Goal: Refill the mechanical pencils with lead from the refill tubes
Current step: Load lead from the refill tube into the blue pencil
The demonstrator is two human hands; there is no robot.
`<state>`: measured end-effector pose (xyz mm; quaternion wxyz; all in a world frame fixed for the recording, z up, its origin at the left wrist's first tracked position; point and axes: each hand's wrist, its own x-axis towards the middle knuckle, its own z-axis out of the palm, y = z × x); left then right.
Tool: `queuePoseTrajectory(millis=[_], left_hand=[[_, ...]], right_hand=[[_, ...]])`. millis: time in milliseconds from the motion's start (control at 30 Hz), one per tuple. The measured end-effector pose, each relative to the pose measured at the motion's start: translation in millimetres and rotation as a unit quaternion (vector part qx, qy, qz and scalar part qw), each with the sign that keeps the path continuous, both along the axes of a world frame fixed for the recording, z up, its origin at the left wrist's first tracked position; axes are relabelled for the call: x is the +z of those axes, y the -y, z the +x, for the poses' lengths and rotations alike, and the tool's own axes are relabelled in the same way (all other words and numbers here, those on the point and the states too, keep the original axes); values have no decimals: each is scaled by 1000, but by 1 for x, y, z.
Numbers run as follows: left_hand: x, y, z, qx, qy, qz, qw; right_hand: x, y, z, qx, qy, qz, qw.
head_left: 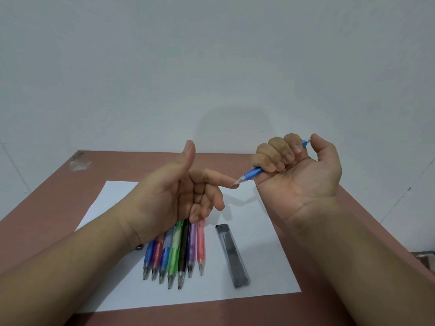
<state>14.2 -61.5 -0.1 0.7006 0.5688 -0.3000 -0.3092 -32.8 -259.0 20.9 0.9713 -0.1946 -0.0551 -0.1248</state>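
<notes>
1. Blue mechanical pencil [255,171] sits right of the frame's centre, held above the table; its long axis runs from the push-button end at upper right, beside the thumb, down to the metal tip at lower left
2. Right hand [299,165] grasps it palm up: four fingers are curled round the barrel and the thumb rests against the button end, so most of the barrel is hidden inside the fist
3. Left hand [179,191] is raised just left of the tip, thumb up, the other fingers loosely curled and gripping nothing; its forefinger stretches rightward and its end meets the pencil's tip, or sits just behind it, I cannot tell which
4. Judging by this, the coming move turns on that tip-to-forefinger line: the tip points straight at the left forefinger, so the left hand is the nearer one for the point, while the right thumb alone can reach the button
5. Lead refill tube [232,255], dark and slim, lies on the white paper [270,231] in the lower middle of the frame, long axis running near to far, below both hands and touched by neither; whether it is open I cannot tell
6. Seven other pencils [176,255] lie side by side on the paper left of the tube, tips toward the bottom edge, their far ends hidden under the left hand
7. Reddish table [353,220] carries the paper, with a pale wall [211,67] filling the upper frame
</notes>
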Motion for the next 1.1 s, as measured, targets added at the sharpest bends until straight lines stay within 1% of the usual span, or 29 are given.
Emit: queuePoseTrajectory(millis=[633,900,1100], left_hand=[[0,0,0,-5,2,-3,1000],[0,-1,0,-8,-1,-5,1000],[0,0,0,-7,-2,-9,1000]], right_hand=[[0,0,0,-1,8,-23,1000],[0,2,0,-3,8,0,1000],[0,1,1,-2,10,-4,1000]])
